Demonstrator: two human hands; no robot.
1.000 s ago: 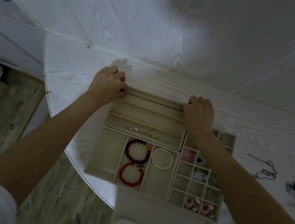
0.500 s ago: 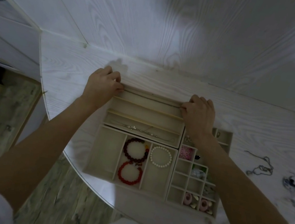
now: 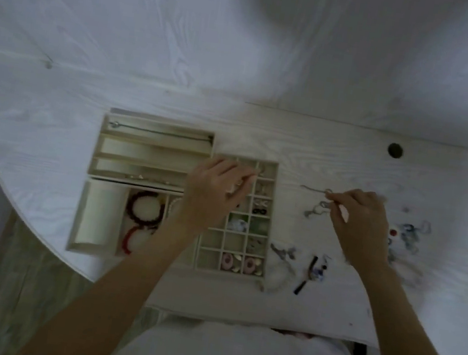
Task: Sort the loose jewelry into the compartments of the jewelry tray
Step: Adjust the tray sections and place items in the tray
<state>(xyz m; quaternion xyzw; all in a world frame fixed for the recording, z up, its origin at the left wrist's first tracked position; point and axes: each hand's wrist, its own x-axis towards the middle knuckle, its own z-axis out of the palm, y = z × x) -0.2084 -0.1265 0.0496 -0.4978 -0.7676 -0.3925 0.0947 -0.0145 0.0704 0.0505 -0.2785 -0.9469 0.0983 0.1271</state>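
Chain (image 3: 318, 202) pinched in right fingers (image 3: 332, 198)

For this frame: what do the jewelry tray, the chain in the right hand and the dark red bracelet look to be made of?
Jewelry tray: beige, matte, likely velvet or flocked lining over board; soft, glare-free walls suggest it. Chain pinched in the right hand: thin, grey, kinked strand, probably metal, though blur hides any links. Dark red bracelet: a lumpy ring suggesting round beads, possibly wood or stone; the finish is unclear.
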